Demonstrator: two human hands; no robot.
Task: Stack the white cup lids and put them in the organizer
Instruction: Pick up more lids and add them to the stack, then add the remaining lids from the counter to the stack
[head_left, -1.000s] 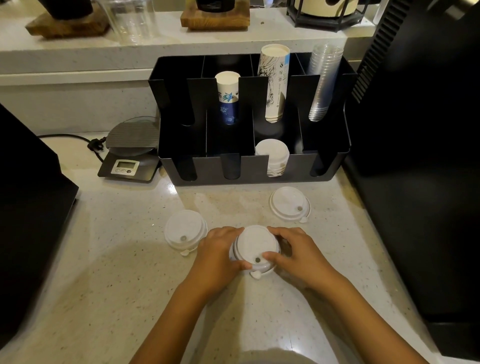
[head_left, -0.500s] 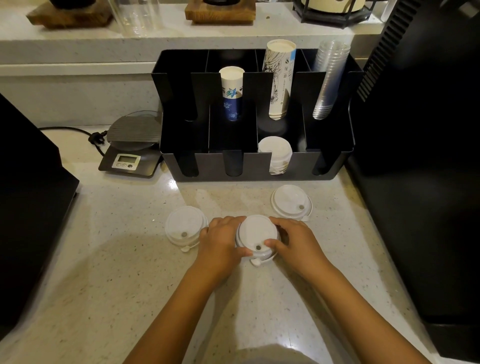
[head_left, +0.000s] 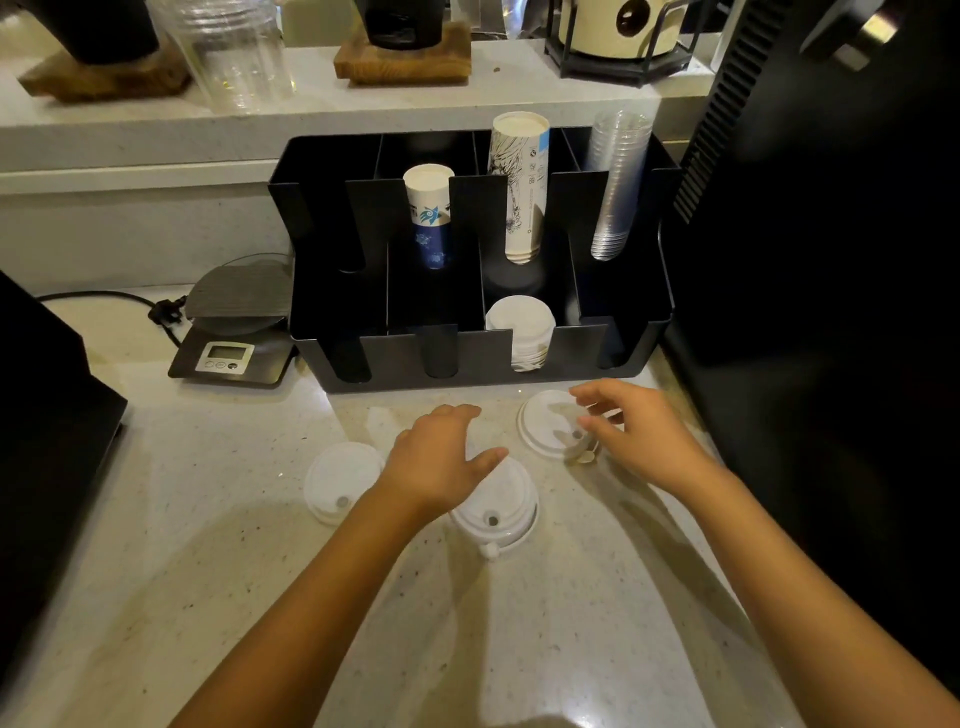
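The job looks partly done. A stack of white lids (head_left: 521, 323) already sits in the organizer (head_left: 618, 343), in the third front compartment from the left, lying on its side so the stack's axis runs front to back and the round face looks toward the person. The other front compartments appear bare.

Three piles remain on the surface (head_left: 208, 545). The middle pile (head_left: 498, 506) seems to hold at least two lids nested together, its rim doubled. It lies flat, top up, with the small sip hole and pull tab toward the person. The left hand (head_left: 441, 460) rests over its far edge, fingers loosely spread and thumb out across the top, pressing rather than pinching.

The left lid (head_left: 340, 480) lies flat just beside that wrist, untouched, hole also toward the person. The right lid (head_left: 550, 423) lies flat near the organizer's front wall, its tab pointing toward the person and to the right. The right hand (head_left: 639, 431) hovers over it with fingers curled and parted. Whether the fingertips touch the lid I cannot tell, and it grips nothing clearly.

By my reckoning, what is left is gathering the right and left lids onto the middle pile with their tabs lined up, then tipping the stack on its side and sliding it into a compartment.
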